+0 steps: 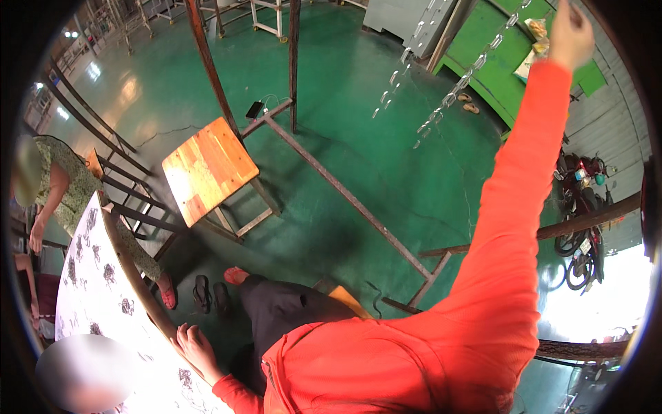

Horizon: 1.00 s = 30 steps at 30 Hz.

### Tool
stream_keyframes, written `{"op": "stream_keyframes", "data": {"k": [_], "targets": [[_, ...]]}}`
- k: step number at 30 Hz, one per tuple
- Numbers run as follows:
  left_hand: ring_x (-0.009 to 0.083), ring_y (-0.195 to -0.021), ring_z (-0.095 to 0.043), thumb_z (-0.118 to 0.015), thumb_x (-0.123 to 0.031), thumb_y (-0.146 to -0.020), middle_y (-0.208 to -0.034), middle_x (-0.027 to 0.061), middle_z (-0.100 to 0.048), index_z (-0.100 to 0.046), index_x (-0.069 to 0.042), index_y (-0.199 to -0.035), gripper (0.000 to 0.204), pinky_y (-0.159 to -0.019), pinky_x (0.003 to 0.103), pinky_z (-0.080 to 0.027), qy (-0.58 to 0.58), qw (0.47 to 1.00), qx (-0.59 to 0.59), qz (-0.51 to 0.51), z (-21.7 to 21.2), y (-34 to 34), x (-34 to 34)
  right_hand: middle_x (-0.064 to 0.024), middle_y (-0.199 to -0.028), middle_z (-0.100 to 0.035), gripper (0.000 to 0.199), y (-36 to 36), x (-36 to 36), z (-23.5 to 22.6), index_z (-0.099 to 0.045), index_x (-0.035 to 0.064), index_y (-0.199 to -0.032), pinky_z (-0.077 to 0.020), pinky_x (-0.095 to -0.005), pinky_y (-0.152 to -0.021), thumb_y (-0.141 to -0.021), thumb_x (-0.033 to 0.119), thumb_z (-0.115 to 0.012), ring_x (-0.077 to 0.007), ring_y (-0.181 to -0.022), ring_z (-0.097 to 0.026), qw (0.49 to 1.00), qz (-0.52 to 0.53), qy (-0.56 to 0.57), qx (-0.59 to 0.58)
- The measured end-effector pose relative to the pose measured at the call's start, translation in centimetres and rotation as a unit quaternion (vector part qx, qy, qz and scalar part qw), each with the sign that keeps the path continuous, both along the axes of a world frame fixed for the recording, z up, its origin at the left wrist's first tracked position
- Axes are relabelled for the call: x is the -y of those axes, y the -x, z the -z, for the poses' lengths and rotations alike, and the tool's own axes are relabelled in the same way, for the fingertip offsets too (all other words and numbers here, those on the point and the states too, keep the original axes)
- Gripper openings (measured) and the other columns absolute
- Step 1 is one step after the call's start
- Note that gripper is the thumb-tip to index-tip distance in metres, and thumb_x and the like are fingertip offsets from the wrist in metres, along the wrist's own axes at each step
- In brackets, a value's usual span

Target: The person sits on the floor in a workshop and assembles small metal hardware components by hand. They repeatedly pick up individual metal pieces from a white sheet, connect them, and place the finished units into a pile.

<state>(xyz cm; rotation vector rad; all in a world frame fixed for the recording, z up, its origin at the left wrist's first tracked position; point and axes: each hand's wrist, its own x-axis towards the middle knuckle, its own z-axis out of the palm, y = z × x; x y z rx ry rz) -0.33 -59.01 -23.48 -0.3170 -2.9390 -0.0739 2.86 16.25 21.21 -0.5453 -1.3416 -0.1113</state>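
My left hand (196, 350) rests at the brown edge of a white-topped table (155, 338), fingers apart, with nothing seen in it. Small black tangled clumps (109, 274) are scattered over that white top; I cannot tell whether they are loose strands or marks. My right arm, in an orange-red sleeve, is stretched far up to the upper right. At its end my right hand (571, 38) has curled fingers, partly cut off by the picture's rim; what they hold, if anything, is unclear. Metal chains (458, 86) hang to the left of that hand.
A wooden stool (210, 169) stands beside a metal floor frame (345, 190) with upright posts. A phone (254, 110) with a cable lies near it. Dark sandals (202, 293) sit by my feet. Another person (58, 172) leans at the left. Green cabinet (483, 41) and motorbikes (586, 200) stand right.
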Motion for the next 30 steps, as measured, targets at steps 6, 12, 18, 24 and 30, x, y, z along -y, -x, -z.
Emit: {"op": "stream_keyframes", "data": {"k": [6,12,18,24,30], "targets": [[0.0248,-0.120,-0.051,-0.061,-0.012,-0.086,-0.119,0.0083,-0.058,-0.063,-0.009,-0.099,0.013,-0.114,0.051,-0.023,-0.007,1.000,0.012,0.006,-0.6,-0.5,-0.2,-0.0018,-0.085,-0.062,0.013,-3.4,0.2,25.8,-0.061,-0.0001,-0.092,-0.0475,-0.0262,-0.072,-0.092,0.012,-0.063,-0.0105,-0.077,-0.057,0.974,-0.154,0.143,-0.083],[0.0248,-0.121,-0.051,-0.062,-0.011,-0.085,-0.118,0.0062,-0.058,-0.062,-0.011,-0.099,0.014,-0.114,0.051,-0.023,-0.007,1.000,0.026,0.002,-0.7,-0.4,-0.1,-0.0072,-0.100,-0.067,0.036,-2.0,0.1,48.3,-0.062,0.0059,-0.118,-0.0507,-0.0282,-0.078,-0.083,0.009,-0.071,-0.0142,-0.084,-0.062,0.826,-0.230,0.503,0.109],[0.0245,-0.121,-0.051,-0.064,-0.010,-0.083,-0.119,0.0062,-0.058,-0.062,-0.011,-0.098,0.016,-0.113,0.050,-0.024,-0.011,1.000,0.020,0.002,-0.7,0.0,-0.5,-0.0090,-0.106,-0.067,0.046,2.6,-1.6,51.5,-0.062,0.0094,-0.124,-0.0511,-0.0335,-0.083,-0.082,0.020,-0.075,-0.0193,-0.083,-0.065,0.787,-0.235,0.510,0.255],[0.0241,-0.120,-0.052,-0.064,-0.009,-0.083,-0.119,0.0061,-0.059,-0.062,-0.011,-0.098,0.015,-0.113,0.049,-0.025,-0.012,1.000,0.015,-0.001,-1.3,-0.4,-1.0,-0.0011,-0.080,-0.070,0.014,3.3,-1.7,53.0,-0.074,0.0046,-0.096,-0.0517,-0.0247,-0.070,-0.091,0.014,-0.065,-0.0079,-0.071,-0.062,0.791,-0.278,0.515,0.182],[0.0248,-0.122,-0.051,-0.062,-0.010,-0.085,-0.120,0.0055,-0.058,-0.062,-0.011,-0.100,0.015,-0.113,0.052,-0.023,-0.003,0.999,0.032,0.001,-0.9,-0.4,-0.6,-0.0052,-0.082,-0.070,0.016,1.5,-0.8,53.1,-0.072,-0.0024,-0.099,-0.0537,-0.0221,-0.067,-0.090,0.010,-0.068,-0.0082,-0.071,-0.064,0.774,-0.273,0.560,0.112]]}}
